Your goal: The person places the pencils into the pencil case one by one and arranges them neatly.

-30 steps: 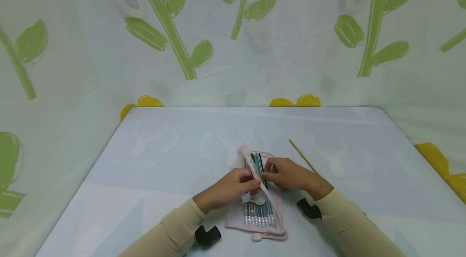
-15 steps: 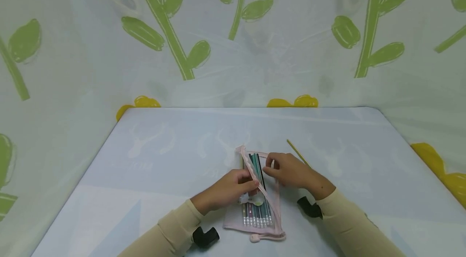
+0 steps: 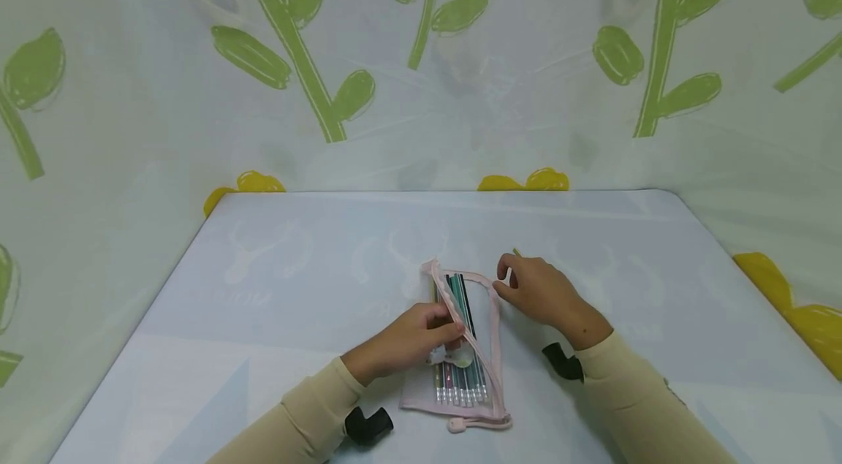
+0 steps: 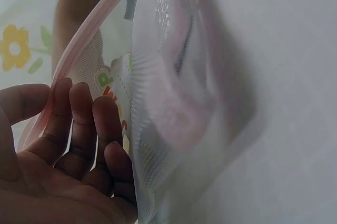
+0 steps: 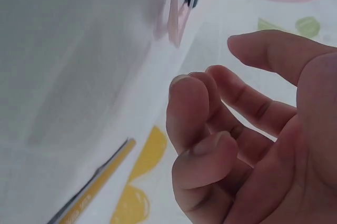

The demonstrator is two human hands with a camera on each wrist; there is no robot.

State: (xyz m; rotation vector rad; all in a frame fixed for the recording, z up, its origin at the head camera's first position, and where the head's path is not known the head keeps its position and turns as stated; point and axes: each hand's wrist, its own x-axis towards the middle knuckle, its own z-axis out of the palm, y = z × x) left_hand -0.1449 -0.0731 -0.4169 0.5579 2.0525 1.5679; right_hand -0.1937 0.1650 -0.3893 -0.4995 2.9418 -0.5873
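A pink-edged see-through mesh pencil case [image 3: 496, 347] lies on the table with its mouth spread. Several pencils [image 3: 460, 380] with pale eraser ends rest inside it. My left hand [image 3: 421, 338] pinches the case's pink zipper edge [image 4: 79, 37] between thumb and forefinger. To the right of the case, my right hand [image 3: 542, 292] holds nothing, its fingers loosely bent and the thumb apart. A yellow pencil [image 5: 100, 182] lies on the table near it; in the head view the hand hides all but the tip.
The white table [image 3: 316, 245] has faint printed patterns. Behind it hangs a flowered cloth [image 3: 526, 84]. Black wrist pieces [image 3: 368, 426] sit under the sleeves. A pink strap [image 3: 479, 423] sticks out at the near end of the case.
My right hand has moved away from the pencil case, to the right and farther back, over the yellow pencil. The left hand still holds the case's edge.
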